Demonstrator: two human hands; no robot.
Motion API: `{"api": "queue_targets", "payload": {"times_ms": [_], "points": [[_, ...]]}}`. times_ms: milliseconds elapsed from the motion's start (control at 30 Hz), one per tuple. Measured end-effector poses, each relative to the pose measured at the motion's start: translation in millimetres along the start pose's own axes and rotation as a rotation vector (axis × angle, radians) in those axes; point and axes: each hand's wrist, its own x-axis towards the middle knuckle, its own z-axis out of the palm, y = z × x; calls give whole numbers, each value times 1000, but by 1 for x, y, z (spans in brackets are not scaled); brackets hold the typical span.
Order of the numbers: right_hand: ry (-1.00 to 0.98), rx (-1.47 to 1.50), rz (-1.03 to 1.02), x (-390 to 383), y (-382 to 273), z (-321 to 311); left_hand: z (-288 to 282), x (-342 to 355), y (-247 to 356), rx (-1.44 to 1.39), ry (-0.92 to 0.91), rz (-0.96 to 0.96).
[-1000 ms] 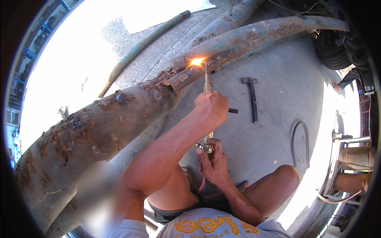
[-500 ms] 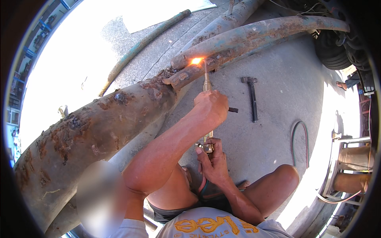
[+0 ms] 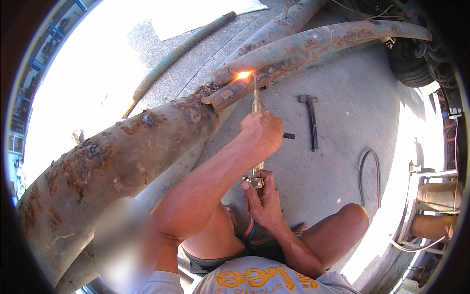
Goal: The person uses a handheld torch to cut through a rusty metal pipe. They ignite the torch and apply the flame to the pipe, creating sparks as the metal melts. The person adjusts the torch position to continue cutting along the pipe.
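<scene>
L hand [image 3: 263, 130] wrapped round mid torch [image 3: 257, 103], fingers mostly hidden; dark stub [image 3: 289, 136] pokes out R of fist, can't tell if held. R hand [image 3: 266, 201] pinching torch's rear end btwn thumb & fingers. Torch tip bent L, bright flame [image 3: 244, 75] at seam btwn upper curved pipe [image 3: 318, 44] & lower rusty pipe [image 3: 227, 95]. Hammer [image 3: 312, 122] on floor [image 3: 342, 112], R of torch; hose loop [image 3: 361, 171] further R

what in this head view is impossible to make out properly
Head view:
left hand: its grip on the torch, mostly hidden by its own back
rusty pipe at the flame: surface lost in glare
brown cylinders: right ends cut off by dark fisheye rim
</scene>
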Motion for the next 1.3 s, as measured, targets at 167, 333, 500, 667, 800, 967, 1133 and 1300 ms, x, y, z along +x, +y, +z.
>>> {"api": "queue_targets", "payload": {"times_ms": [167,333,500,667,800,967,1133,1300], "points": [[9,-24,-21,0,0,1,0,0,-1,-6,3,7],[15,-45,-21,1,-1,1,1,1,0,-15,4,-11],[13,-33,8,1,-1,1,1,1,0,-4,9,3],[22,-74,-23,1,0,1,1,1,0,4,4,8],[22,-51,12,1,0,2,-1,3,-1,17,-58,1],[36,-71,-9,1,0,3,-2,4,0,31,-60,6],[39,-65,-19,1,3,3,-2,3,0,22,-62,5],[34,-42,11,1,4,3,0,3,-1,-12,-30,-5]]}}
